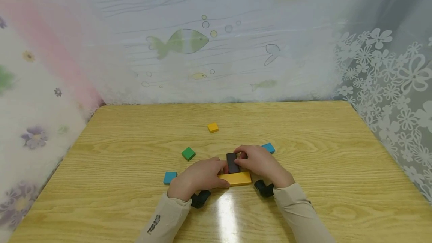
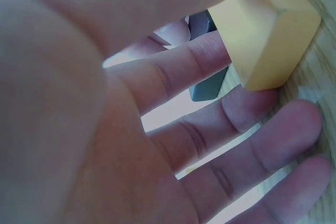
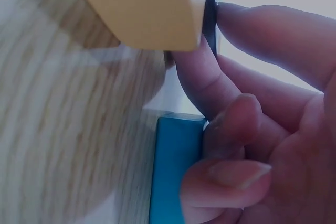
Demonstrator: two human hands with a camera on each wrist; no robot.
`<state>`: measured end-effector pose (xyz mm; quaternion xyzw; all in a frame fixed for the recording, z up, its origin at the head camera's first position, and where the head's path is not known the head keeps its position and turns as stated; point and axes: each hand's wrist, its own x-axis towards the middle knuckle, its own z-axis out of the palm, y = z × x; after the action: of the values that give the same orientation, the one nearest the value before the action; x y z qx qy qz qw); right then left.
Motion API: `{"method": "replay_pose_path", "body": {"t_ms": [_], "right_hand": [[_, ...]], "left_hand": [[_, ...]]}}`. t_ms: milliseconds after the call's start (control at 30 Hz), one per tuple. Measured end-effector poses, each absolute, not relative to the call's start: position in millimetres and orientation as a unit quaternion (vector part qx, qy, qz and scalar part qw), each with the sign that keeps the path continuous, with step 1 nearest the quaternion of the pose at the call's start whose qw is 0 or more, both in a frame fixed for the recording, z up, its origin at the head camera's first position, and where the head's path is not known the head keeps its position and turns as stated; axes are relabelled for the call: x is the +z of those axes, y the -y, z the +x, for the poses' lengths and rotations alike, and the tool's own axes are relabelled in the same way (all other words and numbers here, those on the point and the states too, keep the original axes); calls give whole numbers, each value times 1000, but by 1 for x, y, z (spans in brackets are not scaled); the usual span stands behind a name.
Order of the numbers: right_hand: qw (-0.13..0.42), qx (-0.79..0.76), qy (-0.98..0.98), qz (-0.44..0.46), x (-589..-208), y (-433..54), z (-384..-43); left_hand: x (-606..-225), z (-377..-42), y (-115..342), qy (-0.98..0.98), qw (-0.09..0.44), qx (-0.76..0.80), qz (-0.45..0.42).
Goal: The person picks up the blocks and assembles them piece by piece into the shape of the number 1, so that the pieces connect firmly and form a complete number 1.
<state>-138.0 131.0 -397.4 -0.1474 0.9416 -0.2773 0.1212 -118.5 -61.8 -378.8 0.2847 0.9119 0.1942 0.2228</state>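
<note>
A long yellow block (image 1: 236, 179) lies crosswise in front of the person, and a black block (image 1: 232, 163) stands right behind it. The left hand (image 1: 202, 175) grips the yellow block's left end, thumb on the near side and fingers behind. From the right, the right hand (image 1: 258, 160) pinches the black block between thumb and fingers. In the left wrist view, the index fingertip meets the yellow block (image 2: 273, 40), while the other fingers extend below. The right wrist view shows the black block (image 3: 210, 24) mostly hidden behind the yellow one (image 3: 152, 14).
On the wooden table (image 1: 111, 205) a green block (image 1: 188, 153) and a blue block (image 1: 170, 177) lie to the left. A small yellow block (image 1: 213, 127) sits farther back. Another blue block (image 1: 269, 148) is partly behind the right hand. Patterned curtains (image 1: 216, 55) surround the table.
</note>
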Motion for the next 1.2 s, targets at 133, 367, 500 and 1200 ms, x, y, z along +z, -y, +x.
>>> {"method": "replay_pose_path", "body": {"t_ms": [133, 367, 500, 1200], "right_hand": [[126, -283, -939, -149, -396, -132, -138], [126, -283, -938, -153, -395, -134, -139], [127, -284, -938, -154, -396, -135, -139], [121, -294, -935, -157, -397, -138, -139]], "left_hand": [[-378, -118, 62, -912, 221, 191, 289], [-379, -118, 61, -914, 214, 179, 296], [-379, -119, 61, -915, 214, 179, 293], [-380, -119, 59, -916, 217, 182, 285]]}}
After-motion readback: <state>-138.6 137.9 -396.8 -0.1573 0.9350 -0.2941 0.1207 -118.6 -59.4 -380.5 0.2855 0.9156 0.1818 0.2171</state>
